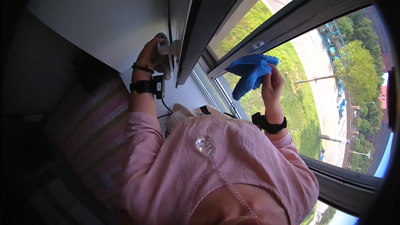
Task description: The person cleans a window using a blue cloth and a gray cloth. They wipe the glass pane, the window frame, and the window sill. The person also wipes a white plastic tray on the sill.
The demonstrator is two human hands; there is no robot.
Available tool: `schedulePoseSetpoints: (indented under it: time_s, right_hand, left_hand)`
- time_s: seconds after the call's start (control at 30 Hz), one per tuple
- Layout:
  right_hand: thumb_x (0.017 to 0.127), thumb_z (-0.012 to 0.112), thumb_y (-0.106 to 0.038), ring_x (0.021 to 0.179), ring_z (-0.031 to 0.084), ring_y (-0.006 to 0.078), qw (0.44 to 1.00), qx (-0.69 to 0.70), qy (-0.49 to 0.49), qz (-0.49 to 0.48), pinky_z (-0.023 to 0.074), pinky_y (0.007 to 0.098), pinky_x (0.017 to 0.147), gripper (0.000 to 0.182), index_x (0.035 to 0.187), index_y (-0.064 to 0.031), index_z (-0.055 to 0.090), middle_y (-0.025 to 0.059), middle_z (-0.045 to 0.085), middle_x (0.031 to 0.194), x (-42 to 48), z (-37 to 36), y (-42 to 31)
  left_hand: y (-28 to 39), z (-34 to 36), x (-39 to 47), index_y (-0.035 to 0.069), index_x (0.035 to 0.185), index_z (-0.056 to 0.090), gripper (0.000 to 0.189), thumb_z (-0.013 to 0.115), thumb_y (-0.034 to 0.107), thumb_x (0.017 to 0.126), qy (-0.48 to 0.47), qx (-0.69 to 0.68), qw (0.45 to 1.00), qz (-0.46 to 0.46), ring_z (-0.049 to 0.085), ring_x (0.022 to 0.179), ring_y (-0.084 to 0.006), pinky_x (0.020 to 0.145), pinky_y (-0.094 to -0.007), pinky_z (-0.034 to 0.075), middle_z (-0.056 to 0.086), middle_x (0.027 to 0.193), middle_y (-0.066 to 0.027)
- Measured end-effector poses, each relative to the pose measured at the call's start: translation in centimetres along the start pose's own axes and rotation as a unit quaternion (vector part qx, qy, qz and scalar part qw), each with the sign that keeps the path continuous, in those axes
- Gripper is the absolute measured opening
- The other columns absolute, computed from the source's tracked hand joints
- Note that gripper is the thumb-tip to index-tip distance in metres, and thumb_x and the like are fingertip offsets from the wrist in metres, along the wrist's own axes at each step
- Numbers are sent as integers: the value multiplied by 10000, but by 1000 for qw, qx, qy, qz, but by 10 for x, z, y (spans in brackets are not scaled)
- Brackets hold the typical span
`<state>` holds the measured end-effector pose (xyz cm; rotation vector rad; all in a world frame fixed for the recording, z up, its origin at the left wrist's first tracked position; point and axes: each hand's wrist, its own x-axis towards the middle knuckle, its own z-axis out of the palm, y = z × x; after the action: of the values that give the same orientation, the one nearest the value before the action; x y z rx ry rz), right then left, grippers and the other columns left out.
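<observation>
A grey cloth (162, 61) is bunched in my left hand (150, 53), close against a white window handle (167, 49) on the frame of the window sash (200, 22). Whether the fingers also grip the handle cannot be told. My right hand (273, 82) pinches a blue cloth (254, 72) between thumb and fingers, and the cloth hangs in folds in front of the window glass. Black straps with small devices are on both wrists, and a beaded bracelet is on the left one.
A black cable (169, 9) runs along the sash side, and another curls below the left wrist. The white sill (187, 95) and window track lie in front of my body. A second window frame (290, 22) crosses at the right. Striped fabric (93, 131) lies at lower left.
</observation>
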<state>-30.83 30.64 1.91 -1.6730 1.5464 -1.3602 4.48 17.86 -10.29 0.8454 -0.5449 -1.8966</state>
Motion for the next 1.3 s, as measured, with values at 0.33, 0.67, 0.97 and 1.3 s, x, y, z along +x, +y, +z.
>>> schedulePoseSetpoints:
  time_s: [0.33,0.67,0.97,1.3]
  right_hand:
    - [917,427,-241,870,562,150,801,517,-182,240,455,290,780,275,1107,-49,482,56,574,970,41,87,-4]
    - [920,427,-281,960,527,158,756,626,-163,95,433,314,844,290,1119,-70,437,65,530,1058,84,177,-65]
    - [943,265,-353,1223,293,243,803,495,-241,-227,202,354,1018,487,1291,-16,313,142,352,1289,118,218,-116]
    - [904,287,-340,1301,130,375,919,326,-43,-217,107,433,1050,549,1368,-68,181,206,177,1399,247,291,-133]
  left_hand:
    - [52,8,-74,-52,977,578,334,558,244,823,336,472,719,383,585,824,-214,713,-314,452,627,889,-115]
    - [87,152,-131,-41,1085,515,721,672,533,678,379,525,423,634,542,915,-262,806,-341,412,561,1004,-146]
    - [95,115,-109,-106,1064,493,684,450,536,832,296,374,631,612,524,924,-207,797,-317,407,547,1032,-161]
    - [113,86,-103,-105,969,511,664,450,542,831,290,310,660,620,518,820,-156,737,-302,423,560,922,-110]
